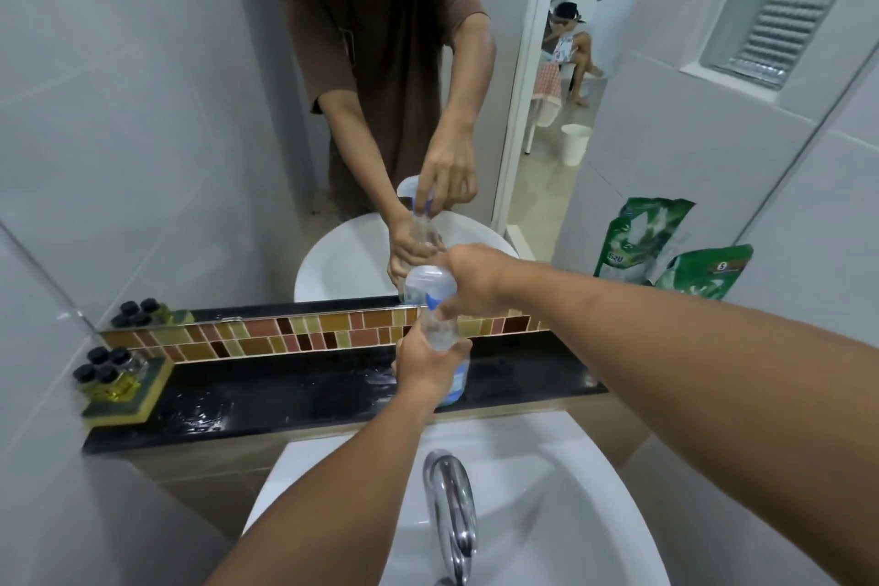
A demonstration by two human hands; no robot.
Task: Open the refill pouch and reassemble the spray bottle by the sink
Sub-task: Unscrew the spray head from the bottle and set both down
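A clear spray bottle [444, 335] stands upright on the black ledge [295, 400] behind the sink. My left hand [423, 362] wraps around its body. My right hand [468, 283] grips the white and blue spray head [428, 283] on top of the bottle's neck. The green refill pouch [701, 274] leans against the wall at the right end of the ledge. Whether the pouch is open I cannot tell.
A white sink [547, 490] with a chrome tap [449, 504] lies below the ledge. Small dark-capped bottles on a green sponge-like block [112, 378] sit at the ledge's left end. A mirror [238, 109] above reflects a person, the pouch and the doorway.
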